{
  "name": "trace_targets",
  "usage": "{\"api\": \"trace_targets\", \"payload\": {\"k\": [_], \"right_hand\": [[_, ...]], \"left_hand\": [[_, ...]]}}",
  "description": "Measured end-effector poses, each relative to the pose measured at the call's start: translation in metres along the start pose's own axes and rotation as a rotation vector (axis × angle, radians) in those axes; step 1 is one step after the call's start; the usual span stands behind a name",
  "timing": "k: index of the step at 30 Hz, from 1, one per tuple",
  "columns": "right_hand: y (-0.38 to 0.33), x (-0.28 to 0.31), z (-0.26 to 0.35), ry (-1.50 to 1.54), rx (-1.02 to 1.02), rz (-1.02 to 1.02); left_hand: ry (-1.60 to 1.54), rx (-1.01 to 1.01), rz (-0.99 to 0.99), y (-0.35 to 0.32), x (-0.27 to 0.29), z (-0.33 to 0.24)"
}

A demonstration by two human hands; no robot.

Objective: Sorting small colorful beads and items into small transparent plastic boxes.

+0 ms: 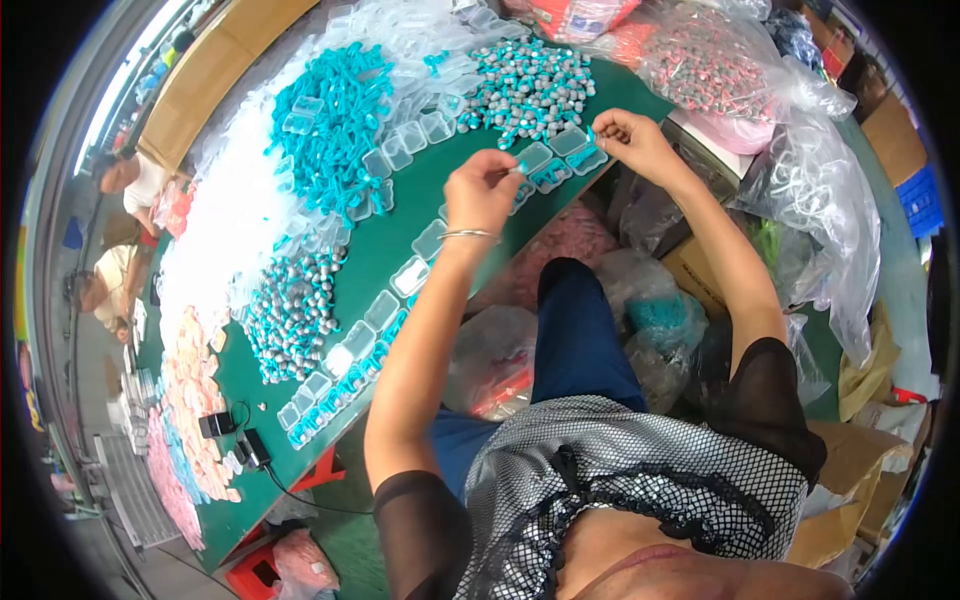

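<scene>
My left hand [478, 198], with a bangle at the wrist, pinches a small teal plastic piece [521, 167] over the far end of a row of open clear boxes. Close by on the right, my right hand [640, 148] is closed in a pinch on another small teal piece [591, 136]. Beneath it is the last clear box [570, 141], its lid folded back and teal pieces inside. The row curves along the table's near edge down to a box [300, 432] at the lower left. Many of these boxes hold teal pieces; my left arm hides some.
On the green table [420, 190] lie a teal piece heap [330, 120] and grey-and-teal heaps [530, 88] [292, 315]. Clear empty boxes [400, 145] pile up behind. A black adapter [252, 447] trails a cable. Plastic bags [715, 60] crowd the right. Two people [118, 285] sit at left.
</scene>
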State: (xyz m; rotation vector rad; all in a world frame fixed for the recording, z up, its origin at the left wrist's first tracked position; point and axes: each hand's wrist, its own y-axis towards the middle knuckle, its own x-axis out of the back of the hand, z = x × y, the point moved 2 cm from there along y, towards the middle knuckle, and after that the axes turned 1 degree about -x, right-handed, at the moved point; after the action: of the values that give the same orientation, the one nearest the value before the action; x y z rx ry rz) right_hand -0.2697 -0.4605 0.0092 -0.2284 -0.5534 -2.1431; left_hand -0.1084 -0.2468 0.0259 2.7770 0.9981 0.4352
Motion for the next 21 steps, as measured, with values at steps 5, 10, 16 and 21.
{"api": "trace_targets", "payload": {"k": [5, 10, 16, 21], "right_hand": [[-0.014, 0.002, 0.003, -0.342, 0.239, -0.013], [-0.011, 0.005, -0.012, -0.354, 0.343, -0.028], [-0.008, 0.006, -0.016, -0.463, 0.392, -0.002], [-0.006, 0.003, -0.006, -0.631, 0.426, 0.075]], "left_hand": [[0.352, -0.204, -0.063, 0.017, -0.061, 0.005], [0.607, -0.416, -0.122, 0.024, -0.088, 0.009], [0.795, -0.378, -0.112, 0.022, -0.102, 0.012], [0.889, -0.338, -0.088, 0.025, -0.101, 0.014]]}}
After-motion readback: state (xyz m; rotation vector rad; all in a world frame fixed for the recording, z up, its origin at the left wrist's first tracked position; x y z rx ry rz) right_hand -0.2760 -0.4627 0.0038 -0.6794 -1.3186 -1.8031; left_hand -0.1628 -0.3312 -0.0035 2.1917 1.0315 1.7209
